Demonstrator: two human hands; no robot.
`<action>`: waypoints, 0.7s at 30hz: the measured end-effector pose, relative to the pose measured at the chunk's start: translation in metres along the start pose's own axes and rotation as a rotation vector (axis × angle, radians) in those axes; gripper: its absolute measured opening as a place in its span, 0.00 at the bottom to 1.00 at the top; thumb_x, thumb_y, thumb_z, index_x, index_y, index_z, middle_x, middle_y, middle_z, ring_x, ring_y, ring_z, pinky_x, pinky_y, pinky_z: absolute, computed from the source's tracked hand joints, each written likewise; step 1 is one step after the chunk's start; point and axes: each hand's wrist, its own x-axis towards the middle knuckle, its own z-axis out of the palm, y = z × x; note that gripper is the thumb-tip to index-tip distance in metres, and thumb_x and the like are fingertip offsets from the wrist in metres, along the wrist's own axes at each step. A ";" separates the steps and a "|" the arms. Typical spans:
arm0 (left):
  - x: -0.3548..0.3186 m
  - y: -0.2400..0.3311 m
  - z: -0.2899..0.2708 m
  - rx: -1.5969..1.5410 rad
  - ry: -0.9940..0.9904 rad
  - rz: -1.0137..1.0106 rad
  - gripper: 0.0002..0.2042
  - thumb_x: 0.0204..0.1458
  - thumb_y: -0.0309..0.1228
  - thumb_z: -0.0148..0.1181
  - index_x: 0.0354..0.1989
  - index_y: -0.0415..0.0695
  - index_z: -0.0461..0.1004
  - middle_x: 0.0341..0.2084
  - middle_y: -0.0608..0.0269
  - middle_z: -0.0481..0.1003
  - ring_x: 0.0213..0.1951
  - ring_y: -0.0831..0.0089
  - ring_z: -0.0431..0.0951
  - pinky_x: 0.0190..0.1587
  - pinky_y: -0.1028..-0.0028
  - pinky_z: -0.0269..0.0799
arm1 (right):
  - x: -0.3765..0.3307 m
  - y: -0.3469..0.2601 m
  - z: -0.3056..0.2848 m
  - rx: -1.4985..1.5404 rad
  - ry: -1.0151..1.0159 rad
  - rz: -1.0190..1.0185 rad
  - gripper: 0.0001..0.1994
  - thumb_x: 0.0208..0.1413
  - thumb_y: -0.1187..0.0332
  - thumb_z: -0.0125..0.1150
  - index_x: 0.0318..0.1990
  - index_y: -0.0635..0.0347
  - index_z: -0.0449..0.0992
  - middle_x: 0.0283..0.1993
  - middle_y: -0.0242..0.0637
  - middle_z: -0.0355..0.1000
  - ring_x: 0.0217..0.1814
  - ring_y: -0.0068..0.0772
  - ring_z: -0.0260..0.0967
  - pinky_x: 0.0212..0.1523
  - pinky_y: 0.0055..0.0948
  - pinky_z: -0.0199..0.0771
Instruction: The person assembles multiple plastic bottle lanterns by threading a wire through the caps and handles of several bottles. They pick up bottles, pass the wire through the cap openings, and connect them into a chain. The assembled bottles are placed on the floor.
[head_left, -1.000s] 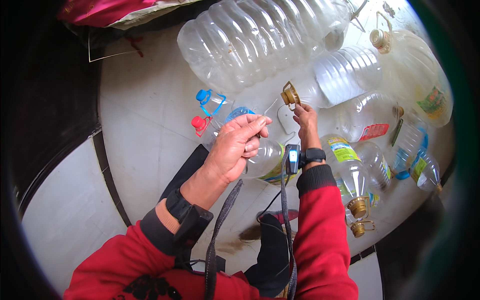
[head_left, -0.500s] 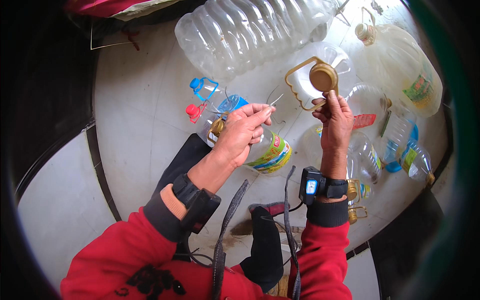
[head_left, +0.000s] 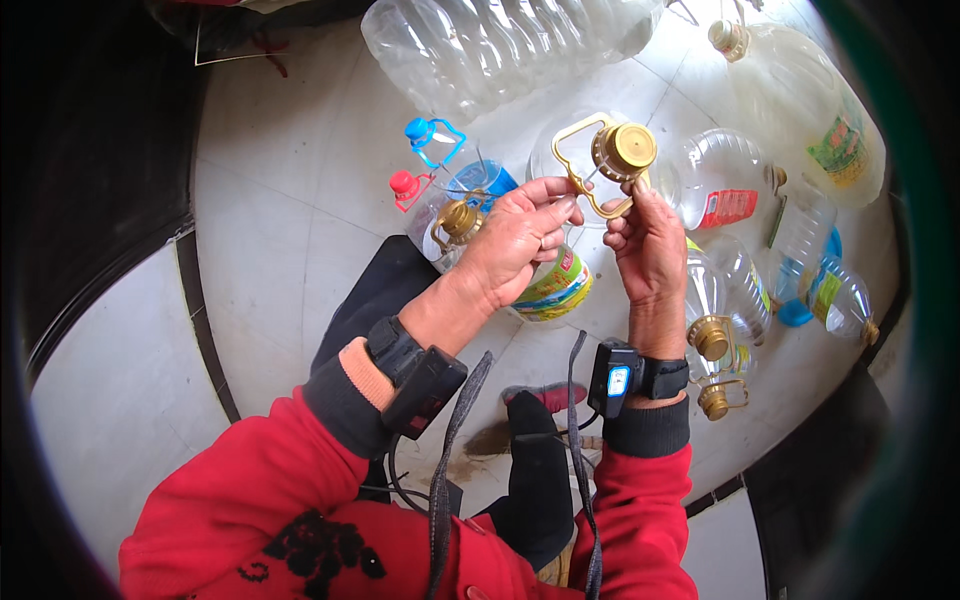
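Observation:
My right hand [head_left: 650, 235] is closed on the gold carrying handle [head_left: 568, 152] at the neck of a clear plastic bottle. The bottle's gold cap [head_left: 630, 148] faces up, and its see-through body is partly hidden behind cap and hands. My left hand [head_left: 515, 240] pinches a thin wire [head_left: 591, 180] between thumb and forefinger, right beside the handle. The wire's tip reaches the handle's opening; whether it goes through, I cannot tell. Below my left hand stands a bottle with a green-yellow label [head_left: 555, 290]. A gold-capped bottle neck [head_left: 460, 220] shows next to my left wrist.
Left of my hands are bottles with a blue cap [head_left: 420, 130] and a red cap [head_left: 404, 184]. A large ribbed clear bottle [head_left: 490, 50] lies at the back. A big cloudy jug [head_left: 800, 110] and several smaller bottles [head_left: 725, 180] lie on the pale floor to the right.
My left hand has moved right with the wire, up to the handle. My right hand has shifted slightly left and down, and the cap is now tilted differently.

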 end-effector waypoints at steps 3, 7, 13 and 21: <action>-0.003 -0.003 -0.001 -0.022 -0.065 -0.010 0.10 0.53 0.25 0.47 0.43 0.44 0.68 0.25 0.73 0.65 0.16 0.91 0.53 0.17 0.91 0.48 | -0.006 -0.003 -0.001 -0.022 -0.033 0.021 0.10 0.56 0.65 0.47 0.33 0.65 0.67 0.23 0.41 0.70 0.17 0.22 0.67 0.16 0.17 0.70; -0.004 -0.003 -0.001 -0.094 -0.146 -0.056 0.09 0.53 0.24 0.46 0.41 0.44 0.68 0.26 0.71 0.65 0.16 0.90 0.54 0.17 0.91 0.49 | -0.012 -0.006 -0.001 -0.116 -0.003 0.002 0.12 0.53 0.64 0.51 0.34 0.66 0.68 0.22 0.38 0.70 0.17 0.21 0.67 0.16 0.17 0.70; -0.005 -0.002 -0.001 -0.124 -0.195 -0.056 0.08 0.54 0.24 0.44 0.39 0.44 0.68 0.26 0.71 0.64 0.16 0.90 0.54 0.18 0.91 0.50 | -0.024 -0.002 0.011 -0.397 0.239 -0.309 0.13 0.50 0.65 0.57 0.36 0.66 0.66 0.22 0.33 0.66 0.19 0.17 0.63 0.17 0.16 0.66; -0.004 -0.003 0.000 -0.055 -0.148 -0.021 0.07 0.53 0.25 0.47 0.40 0.43 0.67 0.26 0.70 0.66 0.16 0.90 0.54 0.17 0.90 0.50 | -0.037 -0.002 0.035 -0.868 0.103 -0.693 0.08 0.45 0.74 0.59 0.36 0.62 0.73 0.27 0.30 0.65 0.23 0.13 0.61 0.23 0.14 0.59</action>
